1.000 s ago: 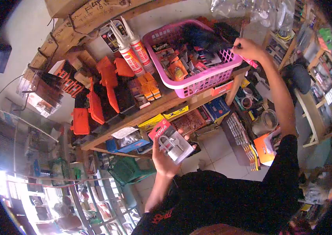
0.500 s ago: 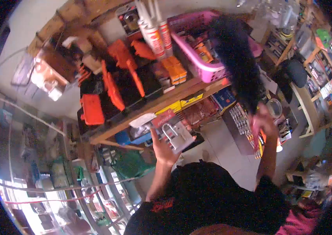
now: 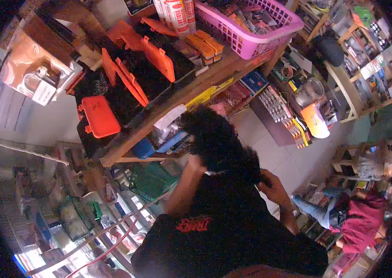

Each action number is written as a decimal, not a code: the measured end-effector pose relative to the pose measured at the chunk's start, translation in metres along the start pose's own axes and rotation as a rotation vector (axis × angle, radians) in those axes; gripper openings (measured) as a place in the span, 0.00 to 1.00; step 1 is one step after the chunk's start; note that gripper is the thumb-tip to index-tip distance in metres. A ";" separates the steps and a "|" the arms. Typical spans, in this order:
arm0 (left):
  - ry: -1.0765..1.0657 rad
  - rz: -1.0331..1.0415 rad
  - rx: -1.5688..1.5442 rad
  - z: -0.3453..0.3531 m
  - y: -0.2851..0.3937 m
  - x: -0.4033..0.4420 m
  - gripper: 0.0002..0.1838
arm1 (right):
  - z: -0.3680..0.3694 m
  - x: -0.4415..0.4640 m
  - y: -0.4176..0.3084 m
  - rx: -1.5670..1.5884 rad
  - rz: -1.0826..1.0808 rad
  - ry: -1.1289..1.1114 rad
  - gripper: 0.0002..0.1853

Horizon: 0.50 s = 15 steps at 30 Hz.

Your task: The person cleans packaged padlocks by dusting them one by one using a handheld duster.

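A black fluffy duster point(image 3: 219, 143) lies across the space in front of my chest, tilted down to the right. My right hand point(image 3: 274, 187) is curled at its lower right end, closed around the handle, which is mostly hidden. My left hand point(image 3: 196, 164) is raised at the duster's left side, its fingers largely covered by the dark fibres. Half a second earlier that hand held a carded padlock pack; now only a pale edge shows below the duster, and the pack itself is hidden.
Orange plastic cases point(image 3: 98, 116) stand on the wooden shelf point(image 3: 168, 109), beside sealant tubes point(image 3: 177, 16) and a pink basket point(image 3: 251, 39) of packets. A blue box point(image 3: 145, 148) sits below. Behind are a clear jar point(image 3: 310, 90) and a person in a maroon top point(image 3: 365, 222).
The duster has swung down from the upper right to cover the padlock pack and my left hand. My right hand has moved down and left, nearer my body. The camera view has shifted.
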<state>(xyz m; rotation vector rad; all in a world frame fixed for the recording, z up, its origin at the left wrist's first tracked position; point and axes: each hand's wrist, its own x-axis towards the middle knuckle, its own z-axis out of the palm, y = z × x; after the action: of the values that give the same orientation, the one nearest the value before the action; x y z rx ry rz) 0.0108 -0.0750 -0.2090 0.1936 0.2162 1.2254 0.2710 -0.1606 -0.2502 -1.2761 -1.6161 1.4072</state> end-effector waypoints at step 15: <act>0.187 -0.101 0.017 -0.075 0.018 -0.029 0.35 | 0.001 0.011 -0.027 -0.242 -0.076 0.009 0.12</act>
<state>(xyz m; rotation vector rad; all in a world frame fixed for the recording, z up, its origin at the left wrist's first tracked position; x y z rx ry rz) -0.0353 -0.0940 -0.2751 0.0819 0.3943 1.1411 0.2595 -0.1499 -0.2258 -1.3375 -1.8527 1.1856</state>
